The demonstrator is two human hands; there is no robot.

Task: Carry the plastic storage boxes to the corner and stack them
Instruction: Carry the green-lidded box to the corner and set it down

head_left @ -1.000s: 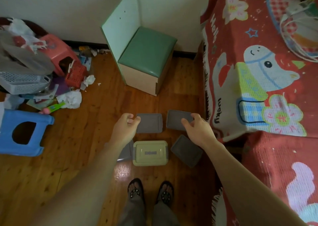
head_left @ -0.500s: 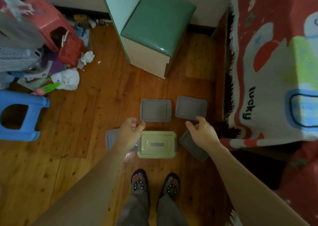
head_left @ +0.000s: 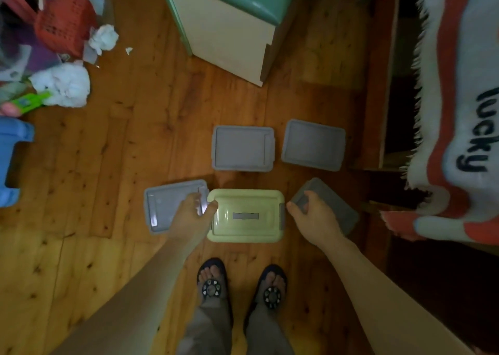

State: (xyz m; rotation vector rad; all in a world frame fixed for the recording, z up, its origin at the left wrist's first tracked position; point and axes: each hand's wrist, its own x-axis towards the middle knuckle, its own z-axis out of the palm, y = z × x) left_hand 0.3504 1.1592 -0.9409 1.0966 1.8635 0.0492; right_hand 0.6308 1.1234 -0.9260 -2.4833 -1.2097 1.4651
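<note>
Standing over the boxes in sandals [head_left: 212, 287], the person reaches both arms down to the green box [head_left: 245, 215] on the wooden floor [head_left: 89, 219] just ahead of the feet. The left hand [head_left: 193, 215] has its fingers loosely bent, thumb tip at the box's left edge, held over the grey box on the left [head_left: 164, 206]; whether it touches yet is unclear. The right hand [head_left: 314, 214] is also loosely curled and holds nothing, its thumb just beside the green box's right latch, the rest of it over the tilted grey box [head_left: 339, 209]. The step seems to be a two-handed lift of the green box. To do it well, both hands should catch under the rim at the short ends, evenly, so the box comes up level and the lid stays seated. Farther out, two more grey boxes, one on the left [head_left: 243, 152] and one on the right [head_left: 313, 149], lie side by side, apart from each other. Beyond them stands a green-topped stool [head_left: 232, 30], with a patterned blanket [head_left: 459, 111] hanging at right and clutter at far left.
</note>
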